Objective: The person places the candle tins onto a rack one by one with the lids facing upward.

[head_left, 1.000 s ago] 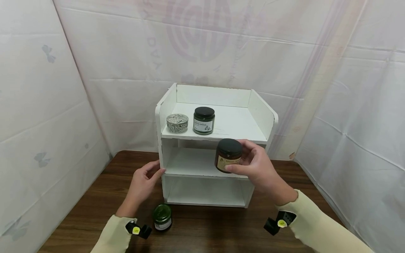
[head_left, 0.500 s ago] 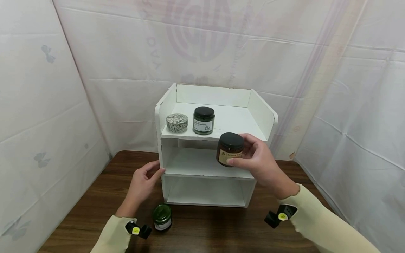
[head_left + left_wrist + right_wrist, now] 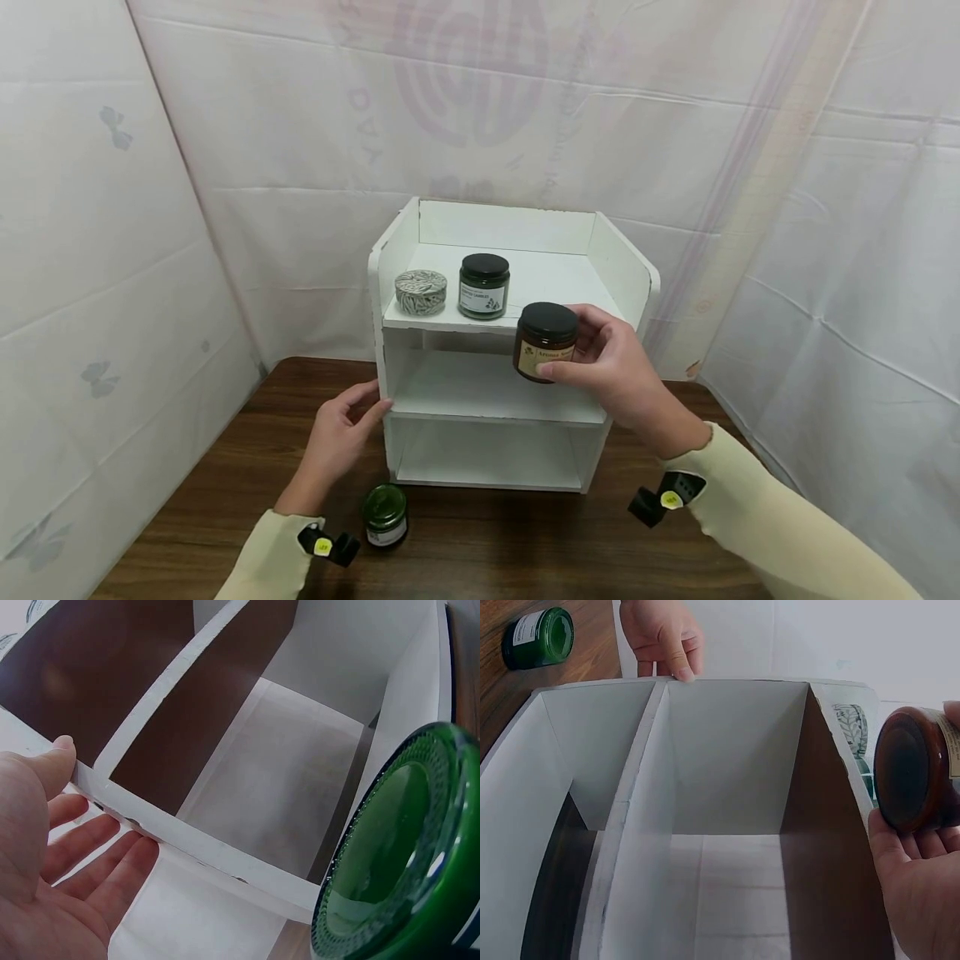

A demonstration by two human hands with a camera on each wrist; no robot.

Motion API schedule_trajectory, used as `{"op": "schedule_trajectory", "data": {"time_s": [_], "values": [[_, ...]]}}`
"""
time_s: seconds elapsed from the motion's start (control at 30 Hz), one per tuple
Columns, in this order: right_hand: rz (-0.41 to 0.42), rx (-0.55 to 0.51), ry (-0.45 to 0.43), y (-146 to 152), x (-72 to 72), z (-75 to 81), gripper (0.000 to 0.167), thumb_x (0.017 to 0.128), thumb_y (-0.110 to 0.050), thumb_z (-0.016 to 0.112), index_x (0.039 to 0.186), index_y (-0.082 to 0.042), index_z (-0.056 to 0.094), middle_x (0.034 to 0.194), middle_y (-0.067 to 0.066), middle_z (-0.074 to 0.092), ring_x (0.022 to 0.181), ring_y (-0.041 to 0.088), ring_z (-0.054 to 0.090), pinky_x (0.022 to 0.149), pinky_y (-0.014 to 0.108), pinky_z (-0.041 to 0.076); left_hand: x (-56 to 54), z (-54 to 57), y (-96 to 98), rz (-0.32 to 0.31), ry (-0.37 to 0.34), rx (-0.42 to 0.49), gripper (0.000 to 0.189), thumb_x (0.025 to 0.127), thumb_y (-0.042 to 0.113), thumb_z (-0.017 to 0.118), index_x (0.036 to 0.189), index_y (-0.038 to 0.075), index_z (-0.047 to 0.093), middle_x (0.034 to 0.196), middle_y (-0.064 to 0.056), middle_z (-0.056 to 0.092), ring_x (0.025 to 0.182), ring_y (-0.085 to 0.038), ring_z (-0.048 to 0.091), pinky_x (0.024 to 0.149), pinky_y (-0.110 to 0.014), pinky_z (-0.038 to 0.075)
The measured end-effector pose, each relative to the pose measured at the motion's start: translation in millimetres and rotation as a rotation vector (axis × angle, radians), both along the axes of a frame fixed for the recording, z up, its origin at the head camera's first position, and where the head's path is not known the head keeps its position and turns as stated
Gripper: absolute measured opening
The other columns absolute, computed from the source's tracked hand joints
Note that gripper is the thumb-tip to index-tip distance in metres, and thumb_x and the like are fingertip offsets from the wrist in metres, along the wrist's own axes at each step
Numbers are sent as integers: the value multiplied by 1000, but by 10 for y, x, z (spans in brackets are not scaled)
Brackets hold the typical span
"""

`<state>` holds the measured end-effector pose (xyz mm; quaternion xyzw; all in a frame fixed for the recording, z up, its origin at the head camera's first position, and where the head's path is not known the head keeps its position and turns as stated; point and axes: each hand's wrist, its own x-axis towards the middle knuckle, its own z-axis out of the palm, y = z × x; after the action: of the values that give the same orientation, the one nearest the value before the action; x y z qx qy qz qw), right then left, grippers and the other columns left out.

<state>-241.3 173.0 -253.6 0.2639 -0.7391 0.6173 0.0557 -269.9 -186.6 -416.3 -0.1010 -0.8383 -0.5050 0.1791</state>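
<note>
Right of centre, the right hand (image 3: 624,372) grips the brown jar (image 3: 542,340); lower left, the left hand (image 3: 337,432) pinches the shelf (image 3: 472,385) by its side.

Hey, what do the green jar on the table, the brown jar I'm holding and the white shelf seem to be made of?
Green jar: probably glossy glass; it's translucent with bright highlights. Brown jar: likely amber glass, dark and shiny; lid material unclear. White shelf: painted wood, perhaps; edges look chipped.
</note>
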Motion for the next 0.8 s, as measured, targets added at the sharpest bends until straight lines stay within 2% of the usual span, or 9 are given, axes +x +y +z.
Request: {"op": "schedule_trajectory", "data": {"time_s": [0.1, 0.13, 0.3, 0.37, 0.8], "values": [[-6, 0, -1, -2, -3, 28, 63, 77, 6, 83, 134, -3, 58, 118, 1, 69, 104, 14, 68, 90, 24, 57, 1, 0, 4, -2, -4, 2, 45, 102, 33, 65, 139, 8, 63, 132, -17, 69, 118, -32, 68, 95, -39, 57], [-8, 3, 1, 1, -4, 36, 63, 77, 6, 83, 134, -3, 58, 118, 1, 69, 104, 14, 68, 90, 24, 57, 1, 0, 5, -2, -2, 1, 44, 102, 33, 65, 139, 7, 63, 132, -17, 69, 118, -32, 68, 95, -38, 57], [-9, 5, 2, 2, -27, 67, 63, 78, 5, 83, 135, -4, 58, 119, 2, 69, 104, 14, 67, 90, 23, 57, 0, 1, 2, -2, 6, 2, 43, 102, 32, 65, 138, 7, 63, 130, -17, 70, 116, -30, 68, 87, -15, 52], [-10, -3, 5, -1, -42, 77, 63, 78, 5, 82, 134, -3, 58, 118, 2, 69, 103, 14, 68, 90, 23, 57, -1, 0, 1, -3, 6, 2, 44, 102, 32, 65, 138, 7, 63, 130, -17, 70, 116, -31, 68, 85, -11, 49], [-7, -44, 46, -21, -131, 144, 62, 77, 9, 81, 133, -1, 58, 116, 0, 72, 100, 14, 70, 87, 24, 58, 1, -7, -4, 0, 14, -6, 43, 102, 31, 65, 138, 7, 63, 131, -17, 70, 117, -31, 68, 87, -13, 50]]}}
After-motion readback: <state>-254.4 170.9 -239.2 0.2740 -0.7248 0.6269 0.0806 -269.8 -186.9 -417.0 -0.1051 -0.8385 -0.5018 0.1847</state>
